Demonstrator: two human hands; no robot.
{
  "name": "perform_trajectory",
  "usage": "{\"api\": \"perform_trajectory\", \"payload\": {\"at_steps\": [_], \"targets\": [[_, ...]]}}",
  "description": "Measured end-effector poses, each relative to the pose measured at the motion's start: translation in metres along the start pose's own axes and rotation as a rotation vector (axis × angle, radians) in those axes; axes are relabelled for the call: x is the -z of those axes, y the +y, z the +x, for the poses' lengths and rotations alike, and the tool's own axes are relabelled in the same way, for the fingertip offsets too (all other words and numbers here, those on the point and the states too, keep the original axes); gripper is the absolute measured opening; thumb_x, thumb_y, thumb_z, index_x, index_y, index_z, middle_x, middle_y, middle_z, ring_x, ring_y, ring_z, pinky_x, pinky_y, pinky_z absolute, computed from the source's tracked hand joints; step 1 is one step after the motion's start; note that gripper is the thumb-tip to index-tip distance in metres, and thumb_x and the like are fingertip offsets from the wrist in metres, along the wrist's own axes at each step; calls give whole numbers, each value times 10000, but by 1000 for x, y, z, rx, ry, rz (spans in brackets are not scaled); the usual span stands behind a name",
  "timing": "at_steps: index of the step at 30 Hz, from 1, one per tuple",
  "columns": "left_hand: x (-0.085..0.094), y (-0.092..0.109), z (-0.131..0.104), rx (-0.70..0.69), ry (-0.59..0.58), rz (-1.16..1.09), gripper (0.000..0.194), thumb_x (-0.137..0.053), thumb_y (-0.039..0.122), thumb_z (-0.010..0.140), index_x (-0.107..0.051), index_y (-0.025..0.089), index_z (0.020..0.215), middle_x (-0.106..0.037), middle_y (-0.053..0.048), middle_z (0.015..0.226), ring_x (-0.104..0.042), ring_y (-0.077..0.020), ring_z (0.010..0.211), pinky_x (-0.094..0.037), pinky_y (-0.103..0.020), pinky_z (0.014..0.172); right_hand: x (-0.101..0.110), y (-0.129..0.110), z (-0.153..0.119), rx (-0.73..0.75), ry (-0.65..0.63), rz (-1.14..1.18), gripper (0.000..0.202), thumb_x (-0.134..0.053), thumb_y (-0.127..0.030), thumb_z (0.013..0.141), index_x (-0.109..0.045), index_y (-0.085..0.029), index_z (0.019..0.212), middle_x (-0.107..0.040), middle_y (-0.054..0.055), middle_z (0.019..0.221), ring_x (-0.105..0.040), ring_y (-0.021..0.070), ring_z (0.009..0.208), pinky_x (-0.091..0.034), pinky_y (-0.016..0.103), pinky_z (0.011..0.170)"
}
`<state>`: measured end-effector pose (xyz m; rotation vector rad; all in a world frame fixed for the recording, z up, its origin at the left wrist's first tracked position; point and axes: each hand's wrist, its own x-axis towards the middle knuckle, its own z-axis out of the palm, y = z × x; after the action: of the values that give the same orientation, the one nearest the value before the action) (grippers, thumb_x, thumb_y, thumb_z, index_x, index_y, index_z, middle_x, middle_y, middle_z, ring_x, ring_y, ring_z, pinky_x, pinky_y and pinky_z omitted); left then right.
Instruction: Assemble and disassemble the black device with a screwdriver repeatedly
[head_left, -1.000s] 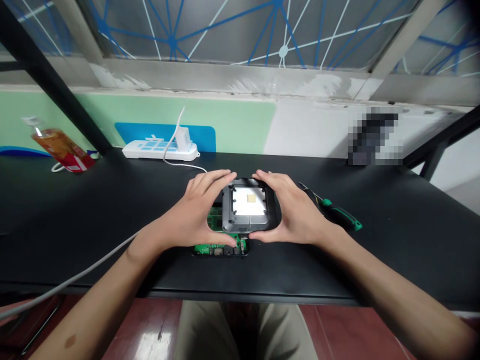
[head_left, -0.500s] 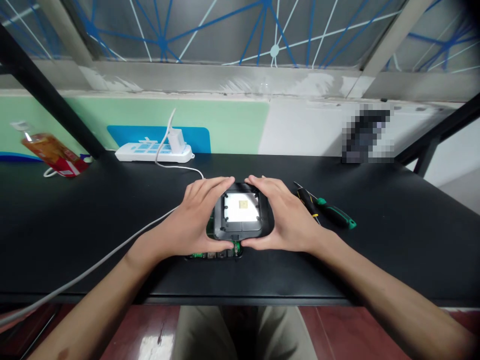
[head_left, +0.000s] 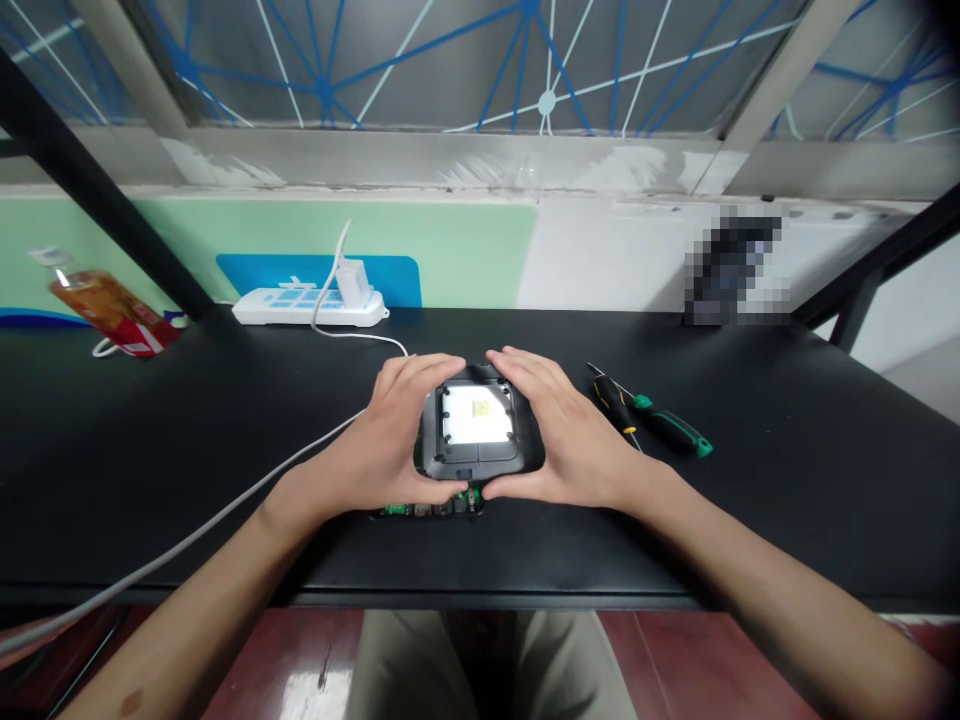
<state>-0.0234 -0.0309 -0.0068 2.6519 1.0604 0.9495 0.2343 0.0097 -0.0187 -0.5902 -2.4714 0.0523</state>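
Note:
Both hands grip a black square cover (head_left: 480, 458) with a bright silvery panel (head_left: 478, 413) on its upper face. My left hand (head_left: 390, 440) holds the left side, fingertips at the far corner and thumb along the near edge. My right hand (head_left: 574, 435) clasps the right side in the same way. Beneath the cover, toward the table's front, a green circuit board (head_left: 397, 510) in a dark casing shows partly. The rest of the board is hidden by the cover and my left hand.
Two screwdrivers, one black and yellow (head_left: 614, 403), one green and black (head_left: 679, 432), lie right of my hands. A white power strip (head_left: 309, 306), its cable (head_left: 232, 500) and a tilted bottle (head_left: 112, 310) are on the left. A pixelated dark object (head_left: 727, 270) stands at the back right.
The black cover has shifted slightly to the left in my hands. Both hands keep their hold on its sides.

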Motion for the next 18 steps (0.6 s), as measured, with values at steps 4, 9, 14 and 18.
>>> {"api": "perform_trajectory", "payload": {"at_steps": [4, 9, 14, 18], "targets": [[0, -1, -1, -23, -4, -3, 1064, -891, 370, 696, -214, 296, 1513, -407, -142, 1460, -397, -367, 1352, -389, -555, 1135, 5, 2, -2, -4, -43, -4, 1268, -711, -772, 678, -80, -199, 1617, -369, 238, 1591, -384, 422, 1471, -415, 662, 1155], [0, -2, -1, -43, 8, 12, 1040, -885, 369, 708, -230, 273, 1510, -412, -150, 1476, -399, -360, 1362, -384, -538, 1141, 10, 4, -4, -41, -95, -14, 1278, -706, -767, 691, -55, -185, 1624, -341, 244, 1605, -383, 417, 1470, -438, 657, 1136], [3, -1, 1, -45, 10, 38, 1041, -878, 383, 711, -225, 292, 1517, -439, -143, 1467, -425, -374, 1352, -392, -559, 1127, 10, 3, -5, -54, -88, 1, 1207, -714, -696, 743, -50, -211, 1627, -375, 222, 1589, -402, 408, 1457, -449, 658, 1126], [4, -2, 0, -34, 20, 42, 1061, -887, 409, 701, -230, 278, 1523, -429, -151, 1475, -416, -377, 1360, -390, -558, 1130, 12, 2, -5, -71, -55, 25, 1219, -740, -649, 744, -21, -210, 1625, -409, 225, 1565, -433, 398, 1434, -457, 654, 1115]]}}
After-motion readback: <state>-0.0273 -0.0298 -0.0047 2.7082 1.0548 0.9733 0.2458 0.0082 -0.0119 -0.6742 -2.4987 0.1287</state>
